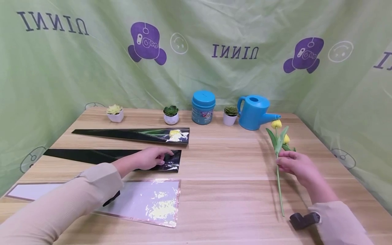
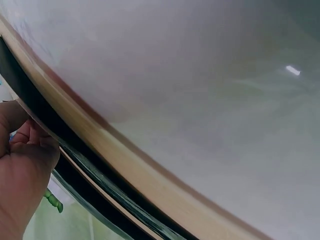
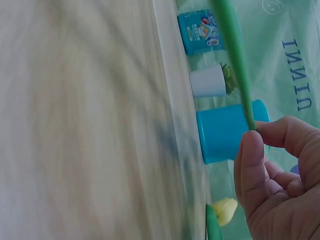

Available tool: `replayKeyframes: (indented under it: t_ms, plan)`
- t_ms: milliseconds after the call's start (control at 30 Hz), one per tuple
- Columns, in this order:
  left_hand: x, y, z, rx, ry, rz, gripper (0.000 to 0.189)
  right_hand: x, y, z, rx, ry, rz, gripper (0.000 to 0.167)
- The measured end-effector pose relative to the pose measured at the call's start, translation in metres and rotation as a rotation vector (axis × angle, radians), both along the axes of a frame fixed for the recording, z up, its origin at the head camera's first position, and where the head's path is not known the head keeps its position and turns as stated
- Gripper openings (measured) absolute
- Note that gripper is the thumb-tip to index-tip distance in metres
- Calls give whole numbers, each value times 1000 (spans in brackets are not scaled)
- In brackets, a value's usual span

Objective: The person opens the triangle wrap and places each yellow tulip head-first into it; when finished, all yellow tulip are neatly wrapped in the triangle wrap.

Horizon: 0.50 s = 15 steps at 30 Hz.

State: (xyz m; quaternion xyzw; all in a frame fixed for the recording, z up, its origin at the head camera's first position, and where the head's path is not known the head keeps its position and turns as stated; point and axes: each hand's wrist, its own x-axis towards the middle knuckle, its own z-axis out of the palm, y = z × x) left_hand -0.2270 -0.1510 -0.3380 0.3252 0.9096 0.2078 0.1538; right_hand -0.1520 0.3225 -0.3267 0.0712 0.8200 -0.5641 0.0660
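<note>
My right hand [image 1: 298,167] pinches the green stem of a yellow artificial tulip [image 1: 278,144] between thumb and fingertips, its bloom upward. In the right wrist view, that stem [image 3: 237,65] runs up from the pinch. Behind the hand, a second yellow tulip [image 1: 286,139] is partly hidden. At the wide end of the nearer black flower sleeve [image 1: 173,162], my left hand [image 1: 150,159] touches the film with its index finger stretched out and the other fingers bent. Up close in the left wrist view, the left hand [image 2: 27,165] is at the sleeve's dark edge.
Another black sleeve [image 1: 122,135] with a yellow tulip inside lies farther back. A white copper-edged sleeve [image 1: 141,199] lies in front. Along the back stand small potted succulents [image 1: 170,117], a blue tub [image 1: 203,110] and a blue watering can [image 1: 252,115], before a green curtain [image 1: 196,75].
</note>
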Motion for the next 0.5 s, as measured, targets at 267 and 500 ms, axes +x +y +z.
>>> replayKeyframes:
  t_ms: [267, 500]
  plan:
    - [-2, 3, -4, -17, 1, -15, 39, 1, -28, -1, -540, -50, -136, 21]
    - [-4, 5, -6, 22, 9, -8, 38, -4, -56, 2, -671, -27, -229, 17]
